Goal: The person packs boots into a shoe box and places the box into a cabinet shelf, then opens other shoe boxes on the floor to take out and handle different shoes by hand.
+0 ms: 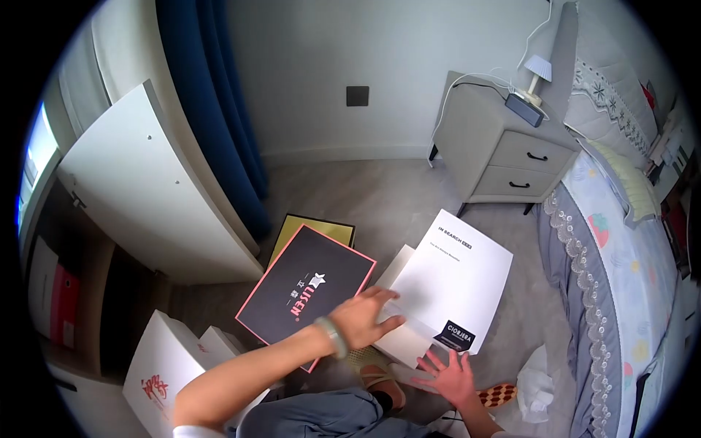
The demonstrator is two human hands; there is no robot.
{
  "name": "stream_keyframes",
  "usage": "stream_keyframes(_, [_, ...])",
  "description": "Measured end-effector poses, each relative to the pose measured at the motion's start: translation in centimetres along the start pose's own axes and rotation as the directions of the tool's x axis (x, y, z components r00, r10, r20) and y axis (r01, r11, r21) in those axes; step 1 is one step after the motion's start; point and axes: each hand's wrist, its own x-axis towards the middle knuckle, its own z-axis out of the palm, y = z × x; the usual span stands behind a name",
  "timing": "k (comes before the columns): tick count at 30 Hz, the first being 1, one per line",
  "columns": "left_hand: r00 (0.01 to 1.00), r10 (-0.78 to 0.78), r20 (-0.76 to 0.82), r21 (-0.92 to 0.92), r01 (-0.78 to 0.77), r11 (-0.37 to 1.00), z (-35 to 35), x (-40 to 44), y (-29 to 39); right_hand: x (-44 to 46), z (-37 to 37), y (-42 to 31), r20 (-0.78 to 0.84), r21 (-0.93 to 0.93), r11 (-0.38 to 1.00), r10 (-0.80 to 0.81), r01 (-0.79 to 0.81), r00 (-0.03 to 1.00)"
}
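A white box (464, 274) with "IN SEARCH" lettering and a black label lies tilted in front of me, over a paler box (404, 342) beneath it. My left hand (363, 319), with a pale bangle on the wrist, reaches across to the white box's left edge, thumb and fingers apart. At its lower edge is my right hand (449, 378), fingers spread; whether the fingertips press on it I cannot tell. Left of the white box lies a dark grey box (307, 281) with a pink rim and "LISEN" lettering, partly covering a yellow box (314, 232) with a dark edge.
A white cabinet door (146, 190) stands open at left, with a red item (64, 306) inside. White boxes (164, 372) stand below it. A grey nightstand (504, 146) bears a lamp (537, 73). The bed (613, 277) runs along the right, near a crumpled white bag (535, 387).
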Motion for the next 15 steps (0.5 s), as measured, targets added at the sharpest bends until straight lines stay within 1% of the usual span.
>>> stream_keyframes(1, [0.995, -0.067, -0.068, 0.089, 0.073, 0.993, 3.3, 2.8, -1.9, -0.2, 0.2, 0.0, -0.06, 0.039, 0.999, 0.027, -0.024, 0.998])
stream_keyframes(2, [0.982, -0.125, -0.142, 0.173, 0.149, 0.974, 6.0, 5.0, -3.7, -0.5, -0.1, 0.1, -0.055, 0.039, 0.999, 0.02, -0.018, 0.998])
stream_keyframes(3, [0.983, -0.12, -0.141, 0.177, 0.144, 0.974, 7.4, 6.6, -5.1, -1.1, -0.8, 0.5, -0.041, 0.014, 0.998, 0.061, -0.06, 0.997])
stream_keyframes(4, [0.951, -0.299, -0.08, -0.009, 0.3, 0.954, 7.8, 7.7, -5.5, -1.4, -1.0, 0.7, -0.029, -0.013, 0.995, 0.102, -0.103, 0.994])
stream_keyframes(5, [0.889, -0.457, 0.012, -0.183, 0.451, 0.873, 8.4, 8.4, -6.0, -2.2, -0.6, 0.7, -0.085, -0.015, 0.99, 0.136, -0.138, 0.987])
stream_keyframes(6, [0.889, -0.458, 0.01, -0.183, 0.452, 0.873, 9.0, 8.2, -6.6, -2.5, -1.3, 0.6, -0.084, -0.016, 0.99, 0.137, -0.139, 0.987])
stream_keyframes(8, [0.869, -0.49, 0.07, -0.112, 0.495, 0.862, 8.8, 6.0, -6.5, -3.7, -2.9, 0.9, -0.052, -0.001, 0.992, 0.129, -0.13, 0.99])
stream_keyframes(9, [0.864, -0.478, 0.159, -0.237, 0.503, 0.831, 10.5, 5.3, -9.3, -4.3, -3.4, 0.9, -0.062, 0.017, 0.99, 0.139, -0.138, 0.988])
stream_keyframes(10, [0.855, -0.491, 0.169, -0.233, 0.518, 0.823, 11.2, 3.8, -9.5, -4.6, -3.6, 0.3, -0.1, 0.019, 0.989, 0.15, -0.149, 0.984])
stream_keyframes(12, [0.804, -0.532, 0.267, -0.447, 0.592, 0.671, 11.6, 1.9, -9.4, -3.9, -3.3, -1.6, -0.161, -0.004, 0.985, 0.167, -0.17, 0.973])
stream_keyframes(13, [0.787, -0.542, 0.293, -0.492, 0.61, 0.62, 11.6, 1.4, -9.1, -3.7, -2.2, -2.4, -0.216, -0.02, 0.985, 0.164, -0.173, 0.962])
stream_keyframes(14, [0.788, -0.542, 0.293, -0.498, 0.61, 0.617, 11.6, 1.1, -9.0, -3.4, -2.7, -2.7, -0.219, -0.025, 0.984, 0.167, -0.177, 0.961])
stream_keyframes(15, [0.801, -0.463, 0.38, -0.648, 0.588, 0.485, 11.5, 0.6, -8.9, -2.8, -3.8, -3.2, -0.241, -0.103, 0.987, 0.098, -0.125, 0.966])
